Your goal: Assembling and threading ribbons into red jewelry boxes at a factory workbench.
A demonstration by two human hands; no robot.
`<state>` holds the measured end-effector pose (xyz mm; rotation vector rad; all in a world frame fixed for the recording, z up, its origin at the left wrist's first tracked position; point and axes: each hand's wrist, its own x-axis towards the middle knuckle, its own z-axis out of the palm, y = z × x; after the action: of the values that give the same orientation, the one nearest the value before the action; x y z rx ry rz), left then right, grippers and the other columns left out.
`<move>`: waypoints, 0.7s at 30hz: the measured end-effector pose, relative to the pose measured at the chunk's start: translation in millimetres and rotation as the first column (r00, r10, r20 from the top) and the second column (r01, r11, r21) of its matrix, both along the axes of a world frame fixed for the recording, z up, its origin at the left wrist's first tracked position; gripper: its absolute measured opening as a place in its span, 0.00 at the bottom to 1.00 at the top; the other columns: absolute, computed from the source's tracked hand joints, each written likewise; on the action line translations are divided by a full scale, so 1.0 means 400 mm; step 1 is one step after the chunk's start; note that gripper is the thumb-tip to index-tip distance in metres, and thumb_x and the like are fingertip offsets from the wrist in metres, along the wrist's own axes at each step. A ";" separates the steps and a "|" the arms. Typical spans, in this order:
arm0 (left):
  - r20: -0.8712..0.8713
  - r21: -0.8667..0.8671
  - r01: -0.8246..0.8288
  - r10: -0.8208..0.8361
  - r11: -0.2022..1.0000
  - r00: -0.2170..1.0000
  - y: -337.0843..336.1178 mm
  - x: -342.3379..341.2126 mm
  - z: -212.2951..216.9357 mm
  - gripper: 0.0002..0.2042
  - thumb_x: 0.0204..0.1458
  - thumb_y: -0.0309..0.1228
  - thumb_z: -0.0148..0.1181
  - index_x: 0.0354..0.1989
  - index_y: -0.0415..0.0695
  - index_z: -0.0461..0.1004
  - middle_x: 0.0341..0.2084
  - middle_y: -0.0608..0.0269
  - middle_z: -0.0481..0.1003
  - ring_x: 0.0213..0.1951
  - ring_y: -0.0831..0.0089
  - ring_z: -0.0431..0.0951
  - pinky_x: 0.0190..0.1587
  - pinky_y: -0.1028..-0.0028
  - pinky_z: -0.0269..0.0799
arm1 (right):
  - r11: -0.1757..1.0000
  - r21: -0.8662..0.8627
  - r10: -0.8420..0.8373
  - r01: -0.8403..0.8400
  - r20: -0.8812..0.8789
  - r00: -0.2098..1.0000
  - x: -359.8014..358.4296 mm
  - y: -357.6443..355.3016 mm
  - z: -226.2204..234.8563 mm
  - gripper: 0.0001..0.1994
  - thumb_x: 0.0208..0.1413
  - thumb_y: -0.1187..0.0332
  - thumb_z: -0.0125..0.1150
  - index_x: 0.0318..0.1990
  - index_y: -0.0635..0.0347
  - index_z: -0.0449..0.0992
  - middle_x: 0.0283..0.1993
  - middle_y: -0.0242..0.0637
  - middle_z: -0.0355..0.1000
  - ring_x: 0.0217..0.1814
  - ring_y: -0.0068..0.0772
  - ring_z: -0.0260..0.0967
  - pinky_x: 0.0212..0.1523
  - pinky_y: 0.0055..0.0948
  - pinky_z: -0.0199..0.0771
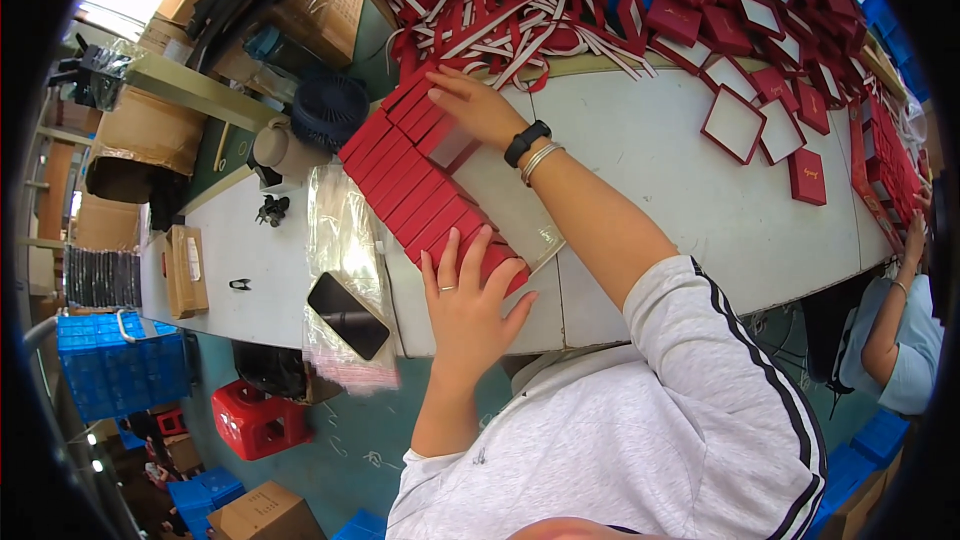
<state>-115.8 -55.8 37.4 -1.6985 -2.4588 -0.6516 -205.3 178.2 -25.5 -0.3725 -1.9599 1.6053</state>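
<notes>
Two hands on one row of flat red cardboard boxes, which runs diagonally across the white worktable from its far-left corner toward the near edge. My left hand lies open, fingers spread, palm flat against the near end of the row. My right hand, with a black band and silver bangle on the wrist, rests open over the far end, fingertips on the top boxes. Neither hand grips anything; both press.

Step in hand, as I read it: squaring and compressing the row from both ends. One box near the right hand sits cocked, its pale inside showing.

The next move calls for even pressure from both ends and for seating that cocked box flush, otherwise the row buckles in the middle.

Nearby: a dark phone on a clear plastic bag just left of the row, a tangle of red-and-white ribbon strips behind it, and loose red lids and trays scattered far right. Another person's arm shows at the right edge, well apart.
</notes>
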 end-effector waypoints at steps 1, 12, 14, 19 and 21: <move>0.012 -0.010 0.005 -0.005 1.000 1.000 0.001 0.000 0.004 0.15 0.36 0.39 0.66 0.34 0.55 0.74 0.54 0.60 0.64 0.59 0.52 0.58 0.59 0.45 0.45 | 1.000 0.017 -0.012 0.012 -0.013 1.000 0.000 -0.005 -0.006 0.23 0.56 0.52 0.51 0.55 0.54 0.68 0.65 0.45 0.53 0.65 0.42 0.54 0.61 0.31 0.55; 0.008 -0.013 0.012 -0.012 1.000 1.000 0.001 -0.004 0.000 0.15 0.36 0.40 0.66 0.35 0.55 0.74 0.54 0.60 0.64 0.59 0.52 0.57 0.60 0.45 0.44 | 0.997 0.067 -0.042 0.049 -0.092 0.995 -0.011 -0.003 -0.012 0.18 0.56 0.60 0.52 0.53 0.54 0.69 0.59 0.43 0.61 0.60 0.41 0.59 0.59 0.31 0.58; 0.004 -0.012 0.008 -0.008 1.000 1.000 -0.003 -0.004 -0.003 0.15 0.36 0.40 0.66 0.35 0.55 0.74 0.54 0.60 0.64 0.59 0.52 0.57 0.60 0.45 0.44 | 0.970 0.203 -0.122 0.135 -0.075 0.990 -0.014 -0.014 -0.010 0.17 0.56 0.62 0.51 0.52 0.55 0.70 0.57 0.45 0.62 0.59 0.44 0.60 0.58 0.33 0.59; -0.001 0.002 0.010 -0.010 1.000 1.000 -0.002 0.001 -0.001 0.16 0.37 0.41 0.66 0.36 0.52 0.73 0.54 0.59 0.64 0.59 0.51 0.58 0.60 0.48 0.44 | 0.962 0.224 -0.145 0.156 -0.067 0.987 -0.021 -0.015 -0.014 0.16 0.57 0.63 0.50 0.53 0.54 0.69 0.55 0.46 0.63 0.59 0.43 0.59 0.59 0.31 0.58; -0.004 0.005 0.012 -0.012 1.000 1.000 0.000 0.000 0.003 0.15 0.38 0.41 0.65 0.36 0.52 0.74 0.54 0.59 0.64 0.59 0.51 0.58 0.60 0.48 0.44 | 0.960 0.224 -0.155 0.167 -0.070 0.985 -0.020 -0.013 -0.013 0.16 0.58 0.62 0.50 0.53 0.54 0.69 0.54 0.46 0.64 0.58 0.43 0.60 0.58 0.31 0.58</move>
<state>-115.7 -55.7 38.5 -1.7124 -2.4444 -0.6549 -213.3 173.2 -30.7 -0.3829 -1.9938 1.2597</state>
